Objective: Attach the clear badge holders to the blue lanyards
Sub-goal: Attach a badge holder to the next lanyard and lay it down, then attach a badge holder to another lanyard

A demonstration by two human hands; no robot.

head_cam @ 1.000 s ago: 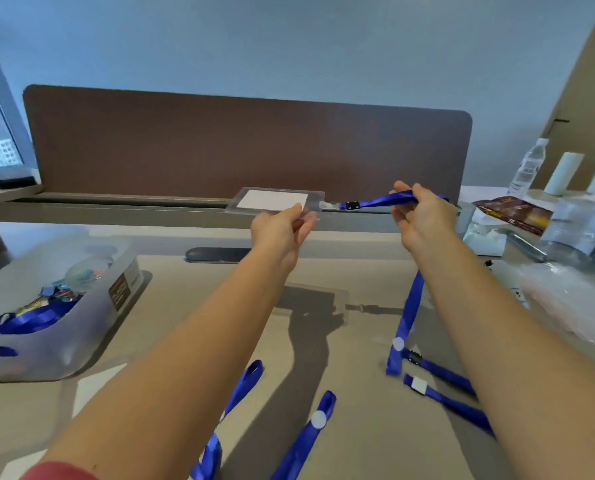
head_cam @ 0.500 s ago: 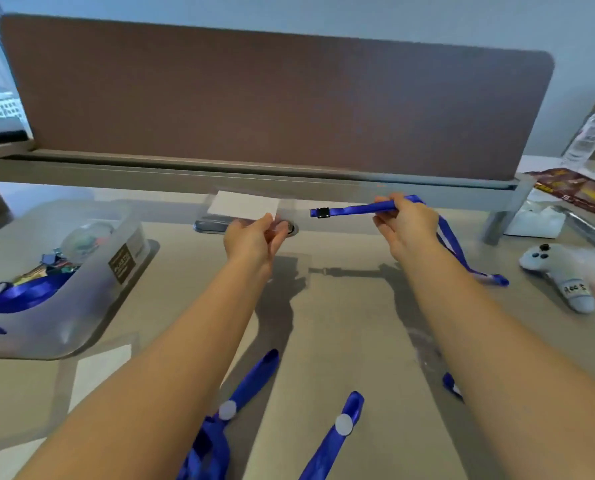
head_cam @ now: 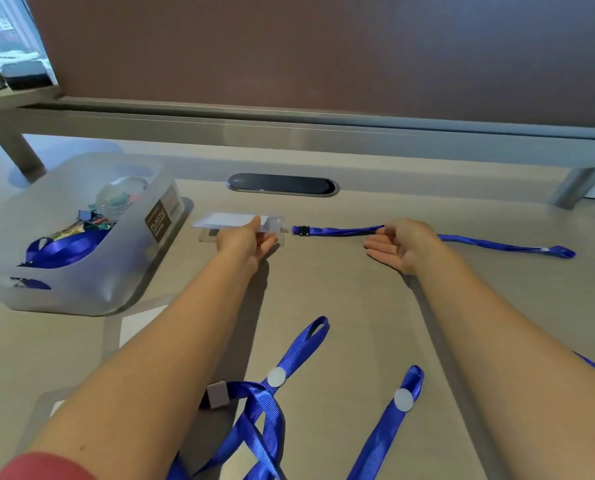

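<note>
A clear badge holder [head_cam: 235,221] with a white card inside hangs just above the desk, pinched at its near edge by my left hand [head_cam: 245,242]. Its right end meets the black clip [head_cam: 302,230] of a blue lanyard [head_cam: 344,231] that stretches to the right across the desk. My right hand [head_cam: 401,242] holds that strap between thumb and forefinger, the other fingers spread low over the surface. The strap's loop end [head_cam: 562,252] lies flat at the far right.
A translucent plastic bin [head_cam: 91,282] with lanyards and clips stands at the left. More blue lanyards [head_cam: 271,400] lie near the front edge, one [head_cam: 389,420] to the right. A dark cable grommet [head_cam: 282,184] sits ahead, below the brown divider [head_cam: 323,50].
Both hands have come down from in front of the divider to just above the desk, carrying holder and lanyard. The strap's tail now lies flat on the desk to the right.
</note>
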